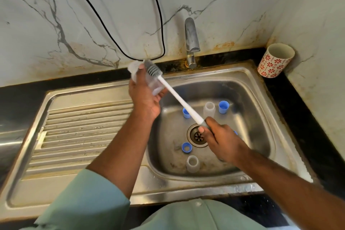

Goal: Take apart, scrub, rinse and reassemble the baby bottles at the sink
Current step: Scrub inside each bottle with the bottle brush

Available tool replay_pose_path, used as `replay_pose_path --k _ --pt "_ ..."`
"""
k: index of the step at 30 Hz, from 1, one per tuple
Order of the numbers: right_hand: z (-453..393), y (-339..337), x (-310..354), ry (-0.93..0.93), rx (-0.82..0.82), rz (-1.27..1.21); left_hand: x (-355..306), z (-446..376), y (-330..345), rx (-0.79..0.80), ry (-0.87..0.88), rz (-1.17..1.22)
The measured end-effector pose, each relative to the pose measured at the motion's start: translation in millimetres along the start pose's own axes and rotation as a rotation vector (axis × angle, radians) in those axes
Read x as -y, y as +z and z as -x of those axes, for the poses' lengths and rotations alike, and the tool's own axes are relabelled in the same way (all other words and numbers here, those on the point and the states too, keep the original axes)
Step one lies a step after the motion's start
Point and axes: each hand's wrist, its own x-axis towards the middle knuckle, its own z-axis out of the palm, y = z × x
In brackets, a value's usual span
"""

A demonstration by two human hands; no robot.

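Observation:
My left hand (pixel 144 97) grips a clear bottle body (pixel 137 73) above the sink's left rim. A grey-bristled bottle brush (pixel 152 70) on a long white handle lies against the bottle's side. My right hand (pixel 217 137) holds the brush's grey grip over the drain. In the steel sink basin (pixel 248 99) stand two more clear bottle bodies, one at the back (pixel 209 109) and one at the front (pixel 192 163). Blue caps and rings lie around them: at the back right (pixel 223 107), behind the handle (pixel 186 113), and left of the drain (pixel 186 148).
A steel tap (pixel 191 41) rises behind the basin; no water runs. The ribbed drainboard (pixel 84 132) stretches left. A white cup with red flowers (pixel 275 59) stands in the right corner on the black counter. A black cable (pixel 158 24) hangs down the marble wall.

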Motion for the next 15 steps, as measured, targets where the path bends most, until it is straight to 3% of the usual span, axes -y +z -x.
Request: replay_pose_path --k 6,10,15 --pt "5 -3 -6 0.009 0.014 0.027 -13 -11 -3 -0.029 0.024 0.175" --pt "-11 -4 4 -0.004 -0.043 -0.080 13 3 0 0.122 0.036 -0.011" --pt "8 -3 -2 -0.006 0.001 -0.036 -15 -11 2 -0.021 0.021 0.178"
